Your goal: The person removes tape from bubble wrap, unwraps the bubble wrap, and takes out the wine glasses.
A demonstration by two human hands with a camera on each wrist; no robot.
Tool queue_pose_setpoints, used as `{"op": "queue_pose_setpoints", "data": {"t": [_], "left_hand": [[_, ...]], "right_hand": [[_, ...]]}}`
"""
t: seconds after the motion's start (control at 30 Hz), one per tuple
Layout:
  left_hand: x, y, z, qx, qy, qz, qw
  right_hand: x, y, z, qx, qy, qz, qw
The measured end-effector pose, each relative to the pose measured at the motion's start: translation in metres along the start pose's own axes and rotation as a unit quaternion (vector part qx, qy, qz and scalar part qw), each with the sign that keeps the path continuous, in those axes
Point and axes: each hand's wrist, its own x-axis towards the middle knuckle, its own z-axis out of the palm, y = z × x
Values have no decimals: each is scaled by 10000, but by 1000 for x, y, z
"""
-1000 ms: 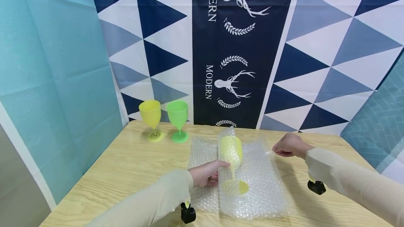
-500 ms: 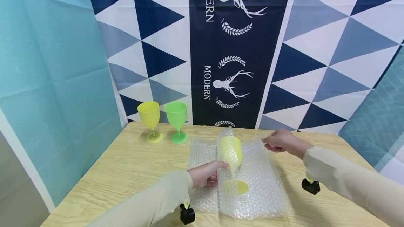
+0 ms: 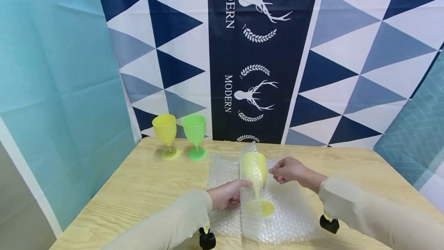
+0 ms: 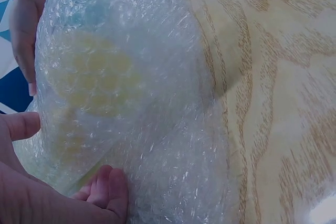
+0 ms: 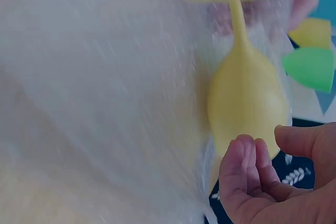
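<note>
A yellow plastic goblet [image 3: 262,165] lies on its side on a sheet of bubble wrap [image 3: 222,219], its base toward me. One flap from the left covers part of its bowl and foot. Beside the stem my left hand [image 3: 225,195] holds this flap, thumb on top; in the left wrist view its fingers [image 4: 107,184] curl at the wrap. Near the bowl's right side, my right hand [image 3: 289,171] pinches the raised right part of the wrap. The exact grip is partly hidden; in the right wrist view the right fingers [image 5: 239,161] are bent beside the bowl.
Another yellow goblet [image 3: 164,128] and a green goblet [image 3: 195,129] stand upright at the back left of the wooden table [image 3: 145,188]. Patterned cloth [image 3: 180,22] hangs behind the table, and a turquoise sheet [image 3: 62,80] hangs on the left.
My right hand has moved left from the wrap's outer edge to beside the goblet's bowl, bringing the right part of the wrap along. The left hand stays in place.
</note>
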Motion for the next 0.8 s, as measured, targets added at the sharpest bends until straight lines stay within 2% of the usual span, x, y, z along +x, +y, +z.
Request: {"op": "queue_pose_setpoints", "data": {"t": [0.2,0.5,0.67,0.8], "left_hand": [[1,-3,4,-49,106,42,9999],[0,-5,5,47,125,86,9999],[0,-5,5,141,198,63,9997],[-1,-3,5,220,227,62,9995]], "right_hand": [[-15,12,15,-77,272,-32,9996],[-32,40,17,-534,722,-30,9960],[-41,54,20,-1088,954,-528,9881],[-49,60,25,-1415,886,-1098,9798]]}}
